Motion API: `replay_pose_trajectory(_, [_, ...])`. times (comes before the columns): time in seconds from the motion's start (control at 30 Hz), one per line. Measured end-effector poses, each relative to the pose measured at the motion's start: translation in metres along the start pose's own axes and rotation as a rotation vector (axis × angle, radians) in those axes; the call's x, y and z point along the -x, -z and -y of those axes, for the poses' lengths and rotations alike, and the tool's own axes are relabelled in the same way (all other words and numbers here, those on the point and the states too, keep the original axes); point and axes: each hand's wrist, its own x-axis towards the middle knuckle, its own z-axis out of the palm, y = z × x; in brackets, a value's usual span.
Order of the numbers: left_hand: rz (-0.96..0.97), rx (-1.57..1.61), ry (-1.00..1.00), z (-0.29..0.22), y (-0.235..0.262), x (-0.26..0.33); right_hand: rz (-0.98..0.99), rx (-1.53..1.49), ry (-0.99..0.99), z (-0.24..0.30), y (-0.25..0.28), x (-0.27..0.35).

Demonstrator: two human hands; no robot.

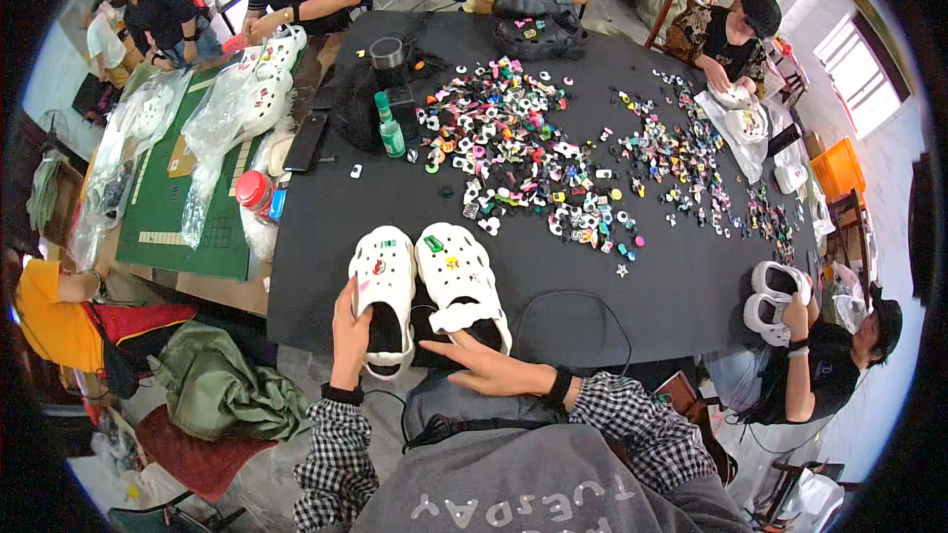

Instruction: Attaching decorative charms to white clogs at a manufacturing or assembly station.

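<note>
Head view: left hand wraps its grip round the left white clog at the tabletop near edge; right hand lies open-fingered by the right clog's heel, holding nothing. A nudge might tip that overhanging clog off

Two white clogs lie side by side at the near edge of the black worktop, and two black clogs sit at its far edge. One green bottle stands left of the shoe charms, which are too many to count. Another pair of white clogs is at the right edge.
</note>
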Motion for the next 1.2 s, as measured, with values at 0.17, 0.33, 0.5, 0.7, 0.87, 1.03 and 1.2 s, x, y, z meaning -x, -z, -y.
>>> replay_pose_trajectory(0.17, [-0.095, -0.041, 0.027, -0.013, 0.001, -0.014, 0.068, 0.144, -0.053, 0.008, 0.001, 0.006])
replay_pose_trajectory(0.33, [-0.056, -0.082, 0.084, -0.037, 0.013, 0.008, -0.021, 0.042, -0.365, 0.052, 0.044, 0.005])
replay_pose_trajectory(0.5, [-0.128, -0.340, -0.347, -0.096, -0.039, 0.039, -0.472, 0.431, -0.125, -0.002, 0.061, 0.000])
replay_pose_trajectory(0.7, [0.229, -0.165, -0.153, -0.101, -0.077, 0.062, -0.170, 0.340, -0.075, -0.005, 0.028, 0.018])
replay_pose_trajectory(0.87, [0.291, -0.418, -0.335, -0.077, -0.087, 0.080, -0.181, 0.125, -0.121, -0.023, 0.039, 0.021])
replay_pose_trajectory(1.03, [0.212, -0.153, -0.087, -0.097, -0.097, 0.079, -0.510, 0.423, -0.314, -0.023, 0.048, 0.006])
replay_pose_trajectory(1.2, [0.208, 0.868, 0.363, -0.088, -0.113, 0.073, -0.375, 0.352, -0.633, -0.063, 0.046, -0.003])
